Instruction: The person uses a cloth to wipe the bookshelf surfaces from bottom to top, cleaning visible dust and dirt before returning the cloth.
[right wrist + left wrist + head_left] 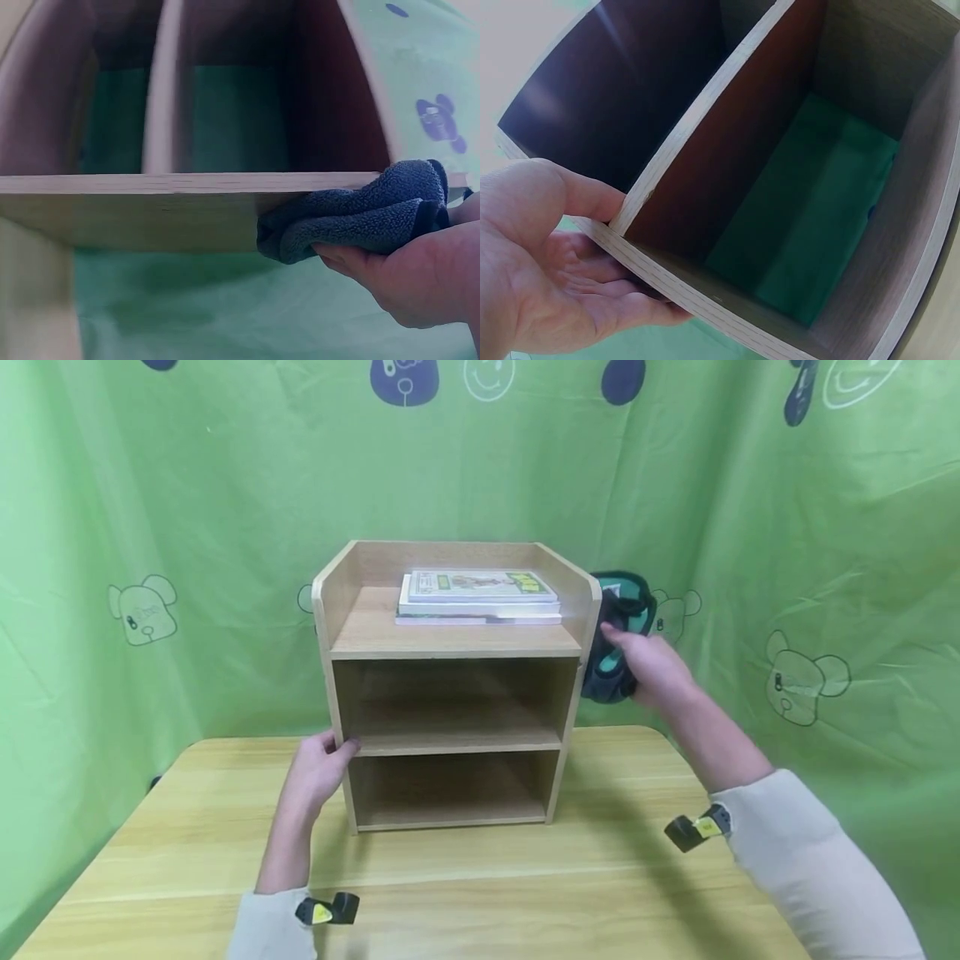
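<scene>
A small wooden shelf unit (456, 749) with a raised-edge top and two open compartments stands upright on the table. My left hand (318, 768) grips the front edge of its left side panel, level with the middle board. In the left wrist view, the thumb lies inside at that board and the fingers (630, 309) are outside the panel. With my right hand (656, 664) I hold a folded dark blue towel (360, 214) against the outer face of the right side panel, near the top. Teal patches show on the towel (607, 672) in the head view.
A short stack of thin books (480, 597) lies on the top board. The light wood table (465, 893) extends in front of and beside the unit. A green patterned curtain (240, 485) hangs behind and at both sides.
</scene>
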The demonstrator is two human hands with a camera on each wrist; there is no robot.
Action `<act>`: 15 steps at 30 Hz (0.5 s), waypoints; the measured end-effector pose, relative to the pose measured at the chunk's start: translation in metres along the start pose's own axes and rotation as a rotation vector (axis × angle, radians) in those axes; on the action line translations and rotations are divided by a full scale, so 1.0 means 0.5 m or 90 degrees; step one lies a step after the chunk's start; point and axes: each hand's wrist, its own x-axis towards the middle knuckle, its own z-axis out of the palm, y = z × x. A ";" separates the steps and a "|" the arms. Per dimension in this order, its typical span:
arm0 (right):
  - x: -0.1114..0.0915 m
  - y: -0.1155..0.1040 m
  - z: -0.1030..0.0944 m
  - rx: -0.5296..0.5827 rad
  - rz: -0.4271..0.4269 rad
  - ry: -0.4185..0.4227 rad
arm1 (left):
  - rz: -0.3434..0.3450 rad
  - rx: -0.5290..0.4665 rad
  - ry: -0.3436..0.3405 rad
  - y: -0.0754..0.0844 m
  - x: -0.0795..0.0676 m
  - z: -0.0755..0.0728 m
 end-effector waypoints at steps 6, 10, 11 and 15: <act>0.026 0.098 -0.002 0.058 0.022 -0.043 | -0.007 -0.008 -0.011 -0.001 -0.002 0.000; 0.043 0.171 0.002 0.075 0.020 -0.049 | -0.009 -0.006 -0.016 0.001 -0.002 -0.001; 0.047 0.189 0.003 0.079 0.021 -0.052 | -0.008 -0.006 -0.016 0.001 -0.002 -0.001; 0.064 0.258 0.005 0.092 0.035 -0.058 | -0.004 -0.008 -0.009 0.000 0.000 -0.001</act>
